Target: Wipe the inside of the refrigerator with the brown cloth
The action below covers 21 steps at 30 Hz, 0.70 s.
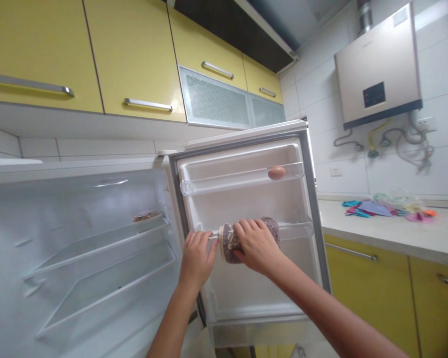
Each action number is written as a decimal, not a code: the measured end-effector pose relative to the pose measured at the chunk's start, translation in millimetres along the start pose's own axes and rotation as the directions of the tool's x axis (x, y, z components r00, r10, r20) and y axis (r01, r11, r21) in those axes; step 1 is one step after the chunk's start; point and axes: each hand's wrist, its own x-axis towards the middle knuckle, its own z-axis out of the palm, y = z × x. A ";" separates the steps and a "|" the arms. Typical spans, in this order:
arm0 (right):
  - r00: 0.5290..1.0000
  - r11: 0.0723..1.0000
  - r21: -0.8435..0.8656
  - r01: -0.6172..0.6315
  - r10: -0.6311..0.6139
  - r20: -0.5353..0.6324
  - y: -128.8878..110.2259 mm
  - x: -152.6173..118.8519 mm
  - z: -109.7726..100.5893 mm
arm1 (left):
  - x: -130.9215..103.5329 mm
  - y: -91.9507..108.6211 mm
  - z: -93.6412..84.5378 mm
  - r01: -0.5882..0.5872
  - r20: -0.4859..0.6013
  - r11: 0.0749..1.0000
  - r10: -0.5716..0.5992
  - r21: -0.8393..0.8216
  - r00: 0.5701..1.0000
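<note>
Both my hands are at the middle shelf (296, 230) on the inside of the open fridge door (246, 291). My right hand (257, 243) is closed around a bundled grey-brown and cream patterned cloth (229, 243), which lies over the clear shelf front. To its left, my left hand (198, 256) has its fingers curled over the left end of that same shelf, thumb on the near side. Above them, a brown egg (277, 172) rests in the top door shelf (224, 185).
The fridge interior (7, 258) opens on the left, with glass shelves and a small brown item (147, 216). Yellow cabinets (130, 54) hang above. On the right, colourful cloths or gloves (377, 208) lie on the counter (358, 223), below a water heater (379, 64).
</note>
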 end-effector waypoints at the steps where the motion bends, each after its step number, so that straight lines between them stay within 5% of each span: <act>1: 1.000 1.000 0.008 0.022 -0.022 0.011 4.4 -0.3 0.9 | 0.2 -1.1 -1.8 0.001 0.017 1.000 -0.001 0.011 1.000; 10: 0.948 1.000 -0.023 -0.003 -0.004 -0.317 86.3 -66.2 21.6 | 2.3 -3.6 -12.3 0.032 0.075 0.999 -0.033 0.019 0.997; 16: 0.829 0.996 0.045 -0.074 0.086 -0.553 140.2 -90.5 33.9 | 3.0 -4.0 -9.7 0.046 0.082 0.999 -0.045 -0.009 0.996; 21: 0.702 0.959 0.250 -0.131 0.268 -0.660 142.1 -91.8 47.5 | 2.3 -3.2 -6.0 0.076 0.079 0.994 -0.070 -0.080 0.994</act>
